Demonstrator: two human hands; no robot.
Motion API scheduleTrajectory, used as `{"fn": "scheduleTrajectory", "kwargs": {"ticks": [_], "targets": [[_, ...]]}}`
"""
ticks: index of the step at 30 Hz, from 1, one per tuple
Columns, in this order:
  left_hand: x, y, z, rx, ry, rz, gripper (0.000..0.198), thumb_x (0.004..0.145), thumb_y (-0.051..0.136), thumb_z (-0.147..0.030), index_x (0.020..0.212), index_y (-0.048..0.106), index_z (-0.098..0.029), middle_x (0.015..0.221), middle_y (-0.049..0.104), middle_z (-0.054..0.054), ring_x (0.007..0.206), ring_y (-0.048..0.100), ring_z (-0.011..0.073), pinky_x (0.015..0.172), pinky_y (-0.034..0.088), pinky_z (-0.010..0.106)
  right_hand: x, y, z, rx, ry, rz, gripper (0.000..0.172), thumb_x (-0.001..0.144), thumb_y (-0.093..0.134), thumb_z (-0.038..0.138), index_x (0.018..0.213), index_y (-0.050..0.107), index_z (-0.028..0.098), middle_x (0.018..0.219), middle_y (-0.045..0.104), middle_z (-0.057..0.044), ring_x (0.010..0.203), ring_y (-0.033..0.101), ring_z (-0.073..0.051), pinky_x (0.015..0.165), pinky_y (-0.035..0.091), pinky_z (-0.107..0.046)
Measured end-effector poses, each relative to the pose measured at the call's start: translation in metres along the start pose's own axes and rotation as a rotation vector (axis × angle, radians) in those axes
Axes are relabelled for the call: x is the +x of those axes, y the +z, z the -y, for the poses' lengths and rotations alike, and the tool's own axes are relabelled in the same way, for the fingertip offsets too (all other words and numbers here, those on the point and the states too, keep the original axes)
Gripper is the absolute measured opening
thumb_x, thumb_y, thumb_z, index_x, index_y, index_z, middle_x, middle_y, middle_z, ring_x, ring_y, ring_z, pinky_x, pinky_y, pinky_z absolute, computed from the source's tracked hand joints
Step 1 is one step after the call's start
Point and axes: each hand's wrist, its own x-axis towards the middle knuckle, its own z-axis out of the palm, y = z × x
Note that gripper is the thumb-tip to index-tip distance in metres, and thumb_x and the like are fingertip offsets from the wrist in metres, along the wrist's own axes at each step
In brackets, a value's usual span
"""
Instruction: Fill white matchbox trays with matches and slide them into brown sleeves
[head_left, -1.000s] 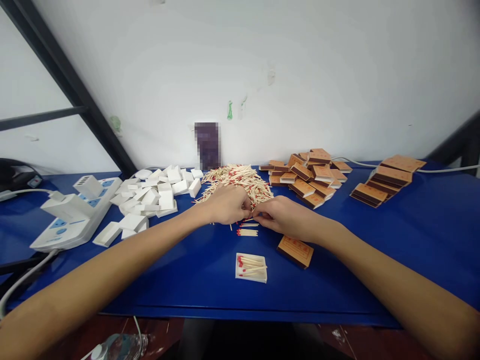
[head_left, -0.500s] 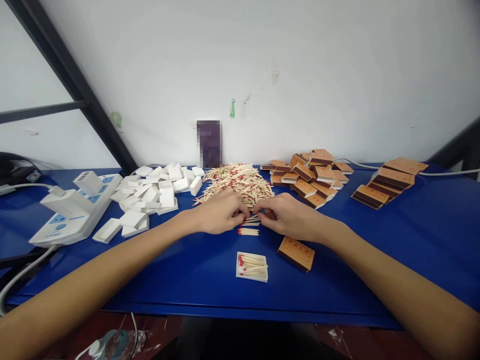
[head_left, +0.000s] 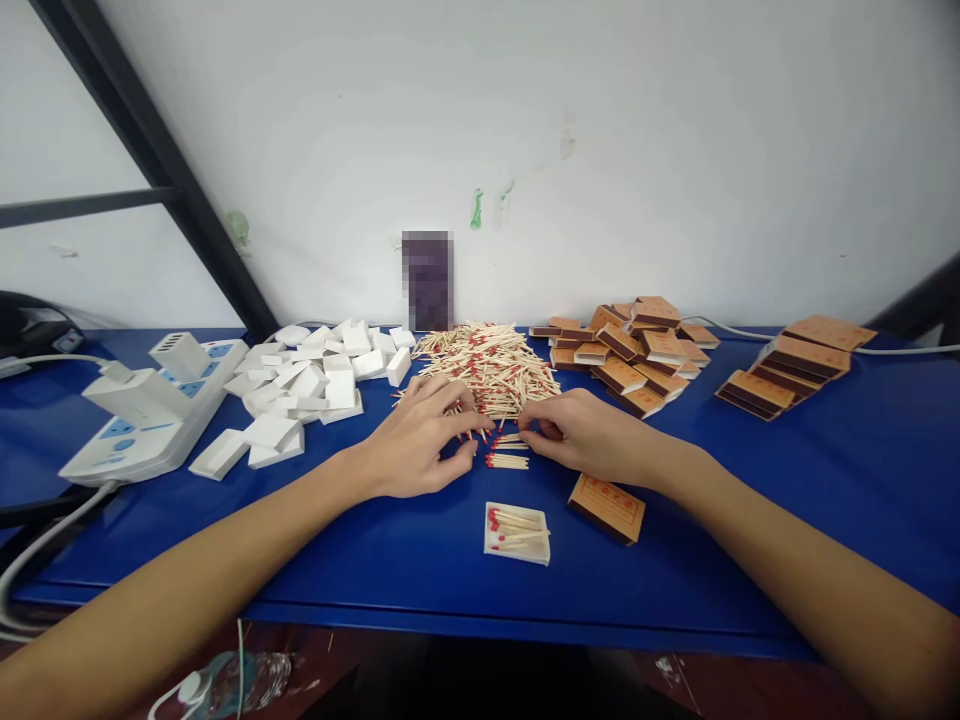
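A big heap of red-tipped matches (head_left: 499,365) lies on the blue tabletop in front of me. My left hand (head_left: 427,435) is at the heap's near left edge, thumb and fingers spread, nothing visibly held. Opposite it, my right hand (head_left: 577,430) has its fingers curled in a pinch at the ends of a few loose matches (head_left: 511,441); whether it grips any is hidden. Just nearer lies a small row of aligned matches (head_left: 508,461). Closer still is a white matchbox tray (head_left: 517,550) with several matches inside. An orange matchbox sleeve (head_left: 609,508) rests below my right hand.
White empty trays (head_left: 330,375) are piled on the left, beside a white power strip (head_left: 97,455) with chargers. Orange matchbox sleeves (head_left: 637,345) are heaped right of the matches, and another stack (head_left: 795,365) lies farther right. A pixelated dark upright object (head_left: 427,280) leans against the wall.
My left hand has drawn back left from the loose matches and its fingers have spread. My right hand keeps its pinch at about the same place beside the matches. The view shifted slightly.
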Motion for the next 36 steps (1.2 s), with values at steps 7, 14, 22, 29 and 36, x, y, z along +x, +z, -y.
{"fn": "scheduleTrajectory", "kwargs": {"ticks": [7,14,22,29,36], "targets": [[-0.003,0.000,-0.002,-0.020,0.029,0.041,0.024,0.090,0.055,-0.035,0.106,0.070,-0.023,0.107,0.059,0.006,0.100,0.051,0.0237,0.092,0.034,0.043,-0.001,0.003,0.008,0.038,-0.037,0.008,0.017,0.092,0.052,0.024,0.083,0.065,0.018,0.064,0.059,0.002,0.055,0.046,-0.010,0.056,0.031,-0.025],[-0.002,0.002,-0.005,-0.018,0.041,0.048,0.025,0.089,0.061,-0.040,0.106,0.070,-0.023,0.107,0.058,0.006,0.102,0.050,0.0236,0.092,0.034,0.041,-0.004,0.004,0.013,0.032,-0.111,-0.036,0.019,0.094,0.052,0.028,0.092,0.068,0.018,0.084,0.062,-0.005,0.077,0.056,-0.016,0.068,0.039,-0.028],[-0.002,0.004,-0.005,0.015,0.035,0.086,0.031,0.091,0.059,-0.044,0.112,0.069,-0.024,0.112,0.055,0.007,0.104,0.048,0.0256,0.090,0.034,0.042,-0.007,0.002,0.020,0.072,-0.089,-0.011,0.013,0.087,0.061,0.028,0.094,0.067,0.019,0.093,0.062,-0.005,0.087,0.057,-0.019,0.076,0.042,-0.031],[0.000,0.004,-0.011,0.086,0.039,0.079,0.032,0.093,0.054,-0.048,0.101,0.072,-0.023,0.109,0.056,0.008,0.103,0.046,0.0268,0.087,0.032,0.043,-0.006,0.004,0.024,0.115,-0.095,0.014,0.005,0.085,0.062,0.022,0.084,0.066,0.019,0.084,0.063,-0.002,0.077,0.056,-0.016,0.068,0.040,-0.028],[0.001,0.007,-0.017,0.042,0.040,0.050,0.022,0.091,0.056,-0.037,0.097,0.068,-0.019,0.103,0.056,0.008,0.100,0.047,0.0248,0.088,0.033,0.042,-0.004,0.002,0.029,0.103,-0.076,0.004,0.003,0.082,0.062,0.018,0.081,0.065,0.018,0.082,0.063,-0.002,0.076,0.055,-0.015,0.068,0.039,-0.028]]}}
